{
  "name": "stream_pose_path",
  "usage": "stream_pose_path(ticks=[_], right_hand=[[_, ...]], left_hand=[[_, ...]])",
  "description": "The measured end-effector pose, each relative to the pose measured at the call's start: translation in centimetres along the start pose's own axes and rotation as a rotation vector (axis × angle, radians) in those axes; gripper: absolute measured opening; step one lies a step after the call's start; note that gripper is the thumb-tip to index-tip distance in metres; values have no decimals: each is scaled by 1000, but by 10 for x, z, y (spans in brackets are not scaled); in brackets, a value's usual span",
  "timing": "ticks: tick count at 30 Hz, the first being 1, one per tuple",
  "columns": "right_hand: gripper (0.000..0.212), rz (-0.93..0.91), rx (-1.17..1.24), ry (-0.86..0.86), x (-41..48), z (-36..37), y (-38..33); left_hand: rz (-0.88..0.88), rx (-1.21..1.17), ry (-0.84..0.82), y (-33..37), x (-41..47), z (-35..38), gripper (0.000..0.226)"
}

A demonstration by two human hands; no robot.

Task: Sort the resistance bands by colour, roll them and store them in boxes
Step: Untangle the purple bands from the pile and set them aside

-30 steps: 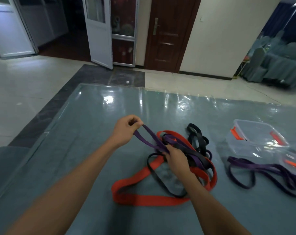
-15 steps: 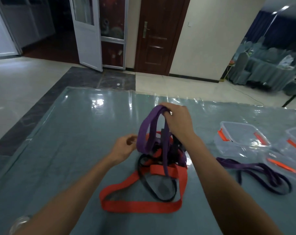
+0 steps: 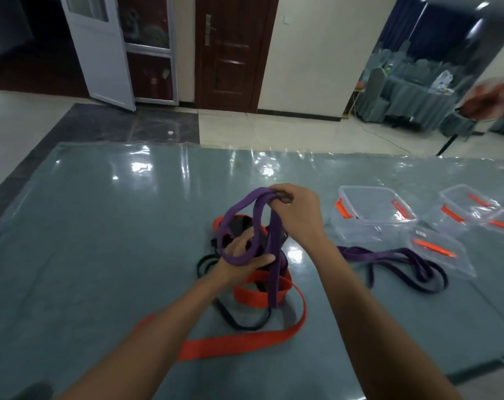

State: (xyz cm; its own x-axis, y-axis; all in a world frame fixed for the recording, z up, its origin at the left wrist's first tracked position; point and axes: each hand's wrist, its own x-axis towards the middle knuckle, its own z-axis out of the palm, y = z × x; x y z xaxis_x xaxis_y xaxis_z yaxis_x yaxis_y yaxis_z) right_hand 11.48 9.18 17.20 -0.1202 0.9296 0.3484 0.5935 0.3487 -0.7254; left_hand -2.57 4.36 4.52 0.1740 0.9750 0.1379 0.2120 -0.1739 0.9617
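My right hand (image 3: 298, 212) pinches the top of a purple band (image 3: 239, 212) and holds it up above the pile. Lower down, my left hand (image 3: 242, 252) is inside one of that band's hanging loops, with fingers spread and the loop lying across them. Beneath lie a wide red band (image 3: 245, 342) and thin black bands (image 3: 233, 321), tangled together on the table. A second purple band (image 3: 400, 258) lies apart to the right. Two clear boxes with orange clips (image 3: 372, 209) (image 3: 470, 206) stand at the right, open.
A clear lid with an orange clip (image 3: 438, 252) lies beside the second purple band. The table (image 3: 100, 241) has a grey cloth under shiny plastic. Beyond its far edge are a tiled floor, doors and covered chairs.
My left hand has moved right and up into the hanging purple loop. My right hand still holds the band's top raised. The red band has been dragged a little.
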Motion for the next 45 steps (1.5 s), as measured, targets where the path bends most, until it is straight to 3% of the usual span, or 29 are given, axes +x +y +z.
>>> stream_pose_path(ticks=[3, 10, 13, 16, 20, 23, 25, 27, 30, 33, 36, 40, 42, 45], right_hand=[[14, 110, 26, 34, -3, -21, 26], [14, 480, 96, 65, -12, -68, 118], [19, 583, 48, 19, -18, -76, 160], [18, 656, 47, -56, -21, -73, 189], [32, 852, 198, -170, -22, -72, 217], [41, 991, 232, -385, -29, -79, 231], [42, 892, 59, -452, -30, -82, 239], [38, 664, -111, -405, -29, -83, 241], [20, 342, -86, -339, -30, -79, 227], [49, 81, -162, -261, -36, -70, 218], [53, -72, -222, -96, -31, -67, 213], [73, -198, -279, -376, -23, -57, 214], [63, -228, -323, -483, -19, -50, 213], [26, -242, -211, -493, -10, -49, 208]], left_hand=[[-86, -123, -49, 3, 16, 51, 31], [-328, 55, -164, -21, 23, 114, 19], [-273, 323, -146, -27, 31, 104, 17], [-192, 696, -145, -23, 41, 89, 35], [-103, 885, -166, -16, 52, 82, 34], [-128, 964, -152, -10, 61, 82, 24], [-124, 1016, -114, -9, 66, 83, 19], [-117, 1037, -86, -6, 71, 86, 16], [-129, 1004, -57, 3, 78, 89, 17], [-131, 1035, -86, 11, 85, 91, 15], [-170, 1106, -125, 14, 88, 91, 23], [-174, 1079, -164, 19, 89, 93, 15], [-127, 994, -182, 23, 89, 94, 13], [-90, 825, -88, 28, 91, 90, 14]])
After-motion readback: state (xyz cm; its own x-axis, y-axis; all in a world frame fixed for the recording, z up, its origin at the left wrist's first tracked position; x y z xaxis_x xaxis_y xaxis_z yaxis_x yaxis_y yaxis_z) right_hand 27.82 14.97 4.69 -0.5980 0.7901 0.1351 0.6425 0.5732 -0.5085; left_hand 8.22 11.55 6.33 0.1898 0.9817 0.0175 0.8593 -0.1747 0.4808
